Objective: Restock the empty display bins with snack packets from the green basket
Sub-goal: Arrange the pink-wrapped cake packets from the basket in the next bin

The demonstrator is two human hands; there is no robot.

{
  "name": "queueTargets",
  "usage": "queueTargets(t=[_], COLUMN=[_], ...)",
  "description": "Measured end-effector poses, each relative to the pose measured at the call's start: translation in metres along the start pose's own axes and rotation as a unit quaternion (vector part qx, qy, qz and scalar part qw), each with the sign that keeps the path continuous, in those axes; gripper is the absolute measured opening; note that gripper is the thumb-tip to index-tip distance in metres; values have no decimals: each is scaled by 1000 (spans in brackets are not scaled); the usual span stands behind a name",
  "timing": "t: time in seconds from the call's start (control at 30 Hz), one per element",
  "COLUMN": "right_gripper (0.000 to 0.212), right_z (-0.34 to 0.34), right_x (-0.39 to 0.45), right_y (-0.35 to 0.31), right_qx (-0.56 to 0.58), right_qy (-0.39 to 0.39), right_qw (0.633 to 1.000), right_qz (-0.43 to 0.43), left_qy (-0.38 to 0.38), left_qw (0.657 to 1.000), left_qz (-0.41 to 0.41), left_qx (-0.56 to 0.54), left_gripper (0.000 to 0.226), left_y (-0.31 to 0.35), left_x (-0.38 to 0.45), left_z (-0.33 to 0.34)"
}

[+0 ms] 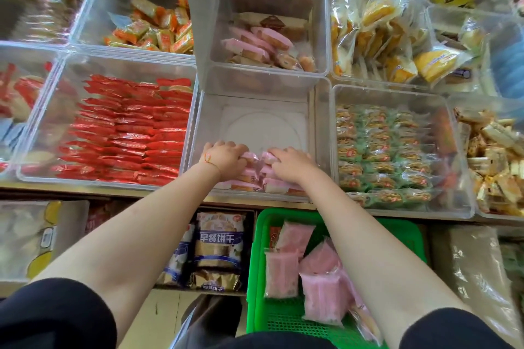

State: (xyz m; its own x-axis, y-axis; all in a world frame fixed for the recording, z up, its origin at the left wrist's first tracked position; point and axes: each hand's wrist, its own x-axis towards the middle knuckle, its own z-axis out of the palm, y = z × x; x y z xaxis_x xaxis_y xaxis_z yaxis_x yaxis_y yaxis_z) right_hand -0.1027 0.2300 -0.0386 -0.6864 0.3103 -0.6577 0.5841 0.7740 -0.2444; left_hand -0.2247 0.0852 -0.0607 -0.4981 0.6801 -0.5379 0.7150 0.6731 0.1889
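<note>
Green plastic basket below holds loose pink snack packets. Left hand and right hand both clasp pink packets at the clear plastic display bin's near edge. Advice: seat them flat, then fill rearward in rows.

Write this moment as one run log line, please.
left hand + right hand: pressing pink packets | clear bin: mostly bare | green basket: packets remain

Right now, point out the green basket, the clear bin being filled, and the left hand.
green basket (262, 235), head view, left rim.
clear bin (266, 127), head view, bare floor.
left hand (224, 157), head view, back of hand.
</note>
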Motion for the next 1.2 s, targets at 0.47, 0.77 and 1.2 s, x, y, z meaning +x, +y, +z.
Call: queueTargets(t=[0.47, 0.77, 1.2], right_gripper=[20, 24, 64], right_z=[6, 72, 212], right_x=[-60, -127, -106], right_y=[-14, -12, 29], right_qx=[178, 422, 396], right_qy=[258, -19, -17], right_qw=[949, 906, 882], right_qz=[-42, -19, 254], left_qy=[293, 134, -71], left_qw=[935, 959, 904], left_qz=[20, -8, -131], left_qx=[-200, -251, -400], left_gripper=[23, 20, 36], left_y=[26, 56, 47], left_x=[-78, -148, -139], left_z=[-12, 75, 184])
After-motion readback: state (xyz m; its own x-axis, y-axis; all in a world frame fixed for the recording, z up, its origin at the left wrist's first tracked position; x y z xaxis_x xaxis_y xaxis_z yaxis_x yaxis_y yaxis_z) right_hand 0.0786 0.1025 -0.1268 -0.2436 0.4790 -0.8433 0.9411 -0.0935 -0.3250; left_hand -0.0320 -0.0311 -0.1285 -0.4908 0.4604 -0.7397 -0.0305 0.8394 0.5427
